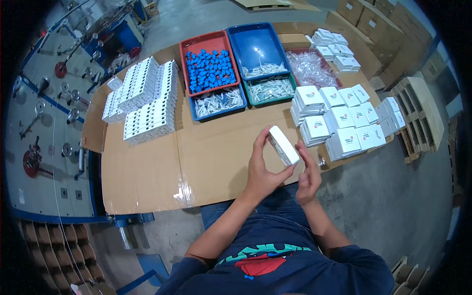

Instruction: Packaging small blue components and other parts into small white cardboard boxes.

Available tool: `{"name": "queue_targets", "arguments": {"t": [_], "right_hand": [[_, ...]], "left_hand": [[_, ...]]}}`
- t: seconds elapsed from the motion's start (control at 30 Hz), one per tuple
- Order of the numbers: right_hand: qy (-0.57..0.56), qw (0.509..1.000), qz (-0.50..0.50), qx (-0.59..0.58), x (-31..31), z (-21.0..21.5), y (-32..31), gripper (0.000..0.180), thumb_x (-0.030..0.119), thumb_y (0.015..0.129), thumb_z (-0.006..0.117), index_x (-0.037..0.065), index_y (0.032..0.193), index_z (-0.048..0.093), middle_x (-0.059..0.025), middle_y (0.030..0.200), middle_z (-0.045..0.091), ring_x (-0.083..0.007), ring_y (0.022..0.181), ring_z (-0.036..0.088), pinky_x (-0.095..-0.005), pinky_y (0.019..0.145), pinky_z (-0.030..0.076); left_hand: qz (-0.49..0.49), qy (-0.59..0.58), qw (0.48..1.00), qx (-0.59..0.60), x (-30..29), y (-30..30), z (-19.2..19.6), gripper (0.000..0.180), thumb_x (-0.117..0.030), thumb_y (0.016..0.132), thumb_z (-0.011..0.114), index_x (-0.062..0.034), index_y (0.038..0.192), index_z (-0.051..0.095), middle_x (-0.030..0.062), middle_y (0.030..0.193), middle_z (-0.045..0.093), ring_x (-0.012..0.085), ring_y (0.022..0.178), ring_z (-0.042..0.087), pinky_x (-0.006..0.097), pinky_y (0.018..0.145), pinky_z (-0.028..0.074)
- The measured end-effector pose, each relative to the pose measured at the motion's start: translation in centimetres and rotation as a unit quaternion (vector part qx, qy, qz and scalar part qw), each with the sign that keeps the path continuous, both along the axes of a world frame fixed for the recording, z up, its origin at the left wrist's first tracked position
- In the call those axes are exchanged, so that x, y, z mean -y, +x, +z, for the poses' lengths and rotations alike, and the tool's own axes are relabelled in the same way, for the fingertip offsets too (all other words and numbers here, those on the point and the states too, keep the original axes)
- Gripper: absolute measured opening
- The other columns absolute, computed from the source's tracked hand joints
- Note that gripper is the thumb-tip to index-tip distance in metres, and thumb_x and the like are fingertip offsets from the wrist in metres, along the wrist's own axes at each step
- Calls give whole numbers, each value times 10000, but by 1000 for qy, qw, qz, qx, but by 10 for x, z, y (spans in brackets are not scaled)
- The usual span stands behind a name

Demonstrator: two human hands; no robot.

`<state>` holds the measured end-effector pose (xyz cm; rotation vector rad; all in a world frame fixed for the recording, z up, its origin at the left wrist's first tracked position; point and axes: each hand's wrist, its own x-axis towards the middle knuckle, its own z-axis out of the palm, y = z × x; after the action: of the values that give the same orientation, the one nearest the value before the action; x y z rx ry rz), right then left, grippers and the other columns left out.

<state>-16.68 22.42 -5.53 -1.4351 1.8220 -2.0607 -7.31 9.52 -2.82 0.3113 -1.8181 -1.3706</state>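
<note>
Though box (283, 145) gripped, palms hidden.

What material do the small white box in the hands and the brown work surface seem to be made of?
Small white box, held in the left hand: probably thin matte card, judging by its crisp folded edges and dull white faces. Work surface: corrugated cardboard, plain brown, with flap seams and a shiny strip of clear tape.
</note>
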Motion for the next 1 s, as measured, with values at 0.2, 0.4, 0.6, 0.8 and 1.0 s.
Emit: {"name": "queue_targets", "arguments": {"t": [0.2, 0.4, 0.6, 0.8, 1.0], "right_hand": [[34, 938, 200, 279, 10, 25, -11, 888, 673, 1021, 432, -55, 1527, 390, -208, 1573, 435, -284, 1441, 448, -415, 1183, 336], [113, 930, 236, 257, 14, 44, -11, 1031, 640, 890, 710, -52, 1561, 343, -170, 1555, 454, -271, 1434, 437, -396, 1191, 321], [64, 948, 214, 227, 18, 40, -9, 1075, 584, 797, 824, -31, 1549, 363, -155, 1530, 480, -268, 1423, 447, -419, 1183, 343], [136, 971, 188, 65, 36, 28, -5, 874, 564, 808, 819, 27, 1441, 545, -201, 1520, 474, -352, 1395, 474, -454, 1150, 388], [273, 945, 105, -146, 40, 44, 3, 868, 530, 783, 833, 98, 1484, 556, -220, 1578, 389, -378, 1380, 460, -465, 1124, 414]], "left_hand": [[56, -218, 974, -28, 3, 12, -12, 929, -18, 652, 898, -261, 1446, 482, 243, 1609, 327, 514, 1504, 290, 600, 1181, 350], [-32, -216, 975, -29, 4, 13, -23, 903, -108, 716, 885, -286, 1495, 465, 273, 1659, 201, 513, 1515, 263, 578, 1202, 324], [-107, 12, 992, -71, 5, 25, -10, 1120, -443, 797, 814, -125, 1645, 155, 273, 1678, 155, 454, 1552, 202, 540, 1246, 200], [-102, 198, 972, -81, -1, 20, -11, 942, -398, 965, 674, -88, 1654, 113, 213, 1645, 255, 346, 1516, 288, 440, 1238, 212], [-60, 506, 860, -30, 15, 21, -12, 638, -583, 1075, 406, -133, 1527, 419, 52, 1187, 635, 158, 936, 654, 339, 759, 575]]}}
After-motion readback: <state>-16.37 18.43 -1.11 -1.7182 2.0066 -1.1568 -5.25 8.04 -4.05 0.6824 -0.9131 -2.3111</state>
